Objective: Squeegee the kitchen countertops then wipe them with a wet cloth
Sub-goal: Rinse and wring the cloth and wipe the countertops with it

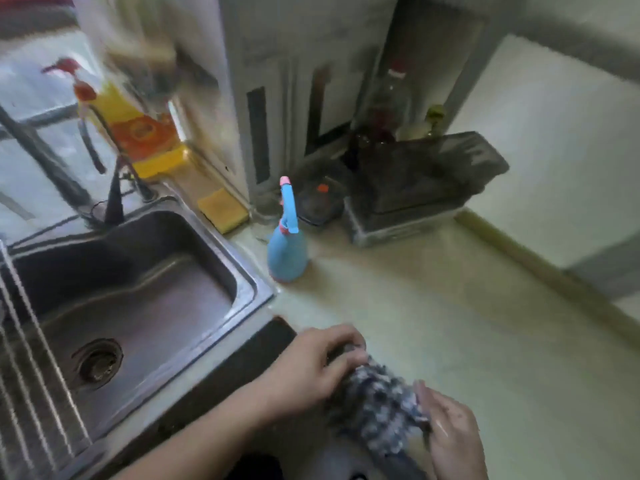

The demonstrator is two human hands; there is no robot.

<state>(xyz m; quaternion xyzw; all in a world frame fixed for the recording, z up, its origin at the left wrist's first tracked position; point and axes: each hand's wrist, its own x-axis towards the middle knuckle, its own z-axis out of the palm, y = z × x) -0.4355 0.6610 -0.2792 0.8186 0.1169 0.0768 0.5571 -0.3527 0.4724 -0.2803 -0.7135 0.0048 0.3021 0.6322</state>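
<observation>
Cloth (375,407) bunched at tabletop (450,323) front edge, right of sink (138,271); looks soft, limp, likely damp. Left hand (320,367) grips one end, right hand (450,431) pinches other. Best held bunched, by ends. Spray bottle (287,251) behind.

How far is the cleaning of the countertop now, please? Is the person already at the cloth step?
Apparently yes. No squeegee is in view, so that step cannot be confirmed. Both hands hold a grey-blue cloth at the counter's front edge: the left hand grips one end, the right hand the other. The countertop ahead, where the blue spray bottle stands, looks still to be wiped.
</observation>
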